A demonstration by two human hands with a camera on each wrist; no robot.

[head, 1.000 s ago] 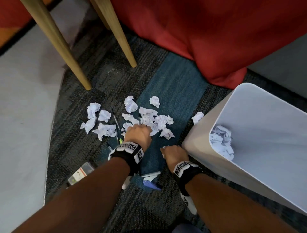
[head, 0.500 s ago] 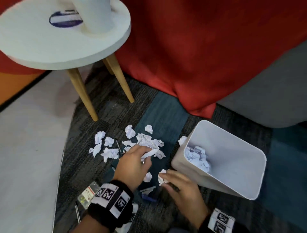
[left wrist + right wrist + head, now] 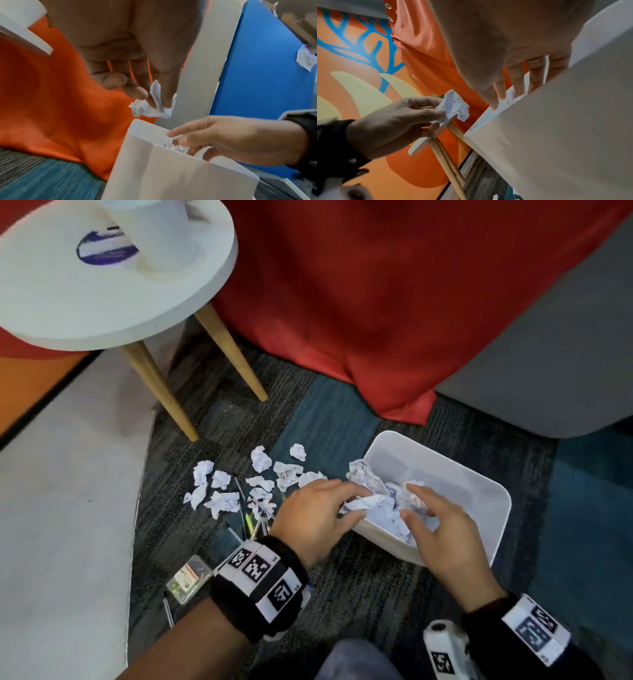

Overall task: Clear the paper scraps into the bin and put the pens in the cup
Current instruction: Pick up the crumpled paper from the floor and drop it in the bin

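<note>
A white bin (image 3: pixel 479 491) stands tilted on the carpet with crumpled paper inside. My left hand (image 3: pixel 352 501) pinches a paper scrap (image 3: pixel 368 503) just above the bin's near-left corner; the left wrist view shows the same scrap (image 3: pixel 152 109) between the thumb and fingers. Over the bin's opening my right hand (image 3: pixel 409 505) loosely pinches a small scrap (image 3: pixel 169 142) between index finger and thumb. Several scraps (image 3: pixel 222 498) lie on the carpet left of the bin, with pens (image 3: pixel 255 518) among them. The white cup (image 3: pixel 150 234) is on the round table.
The round white table (image 3: pixel 120 296) stands at the upper left on wooden legs (image 3: pixel 161 395). A red cloth (image 3: pixel 376 302) hangs behind the bin beside grey upholstery (image 3: pixel 548 364). A small clear box (image 3: pixel 188 577) and another pen (image 3: pixel 168 611) lie by my left wrist.
Both hands lifted from the carpet, each with a scrap, and moved right to the bin. The head view pulled back and up, bringing the table and cup into sight.
</note>
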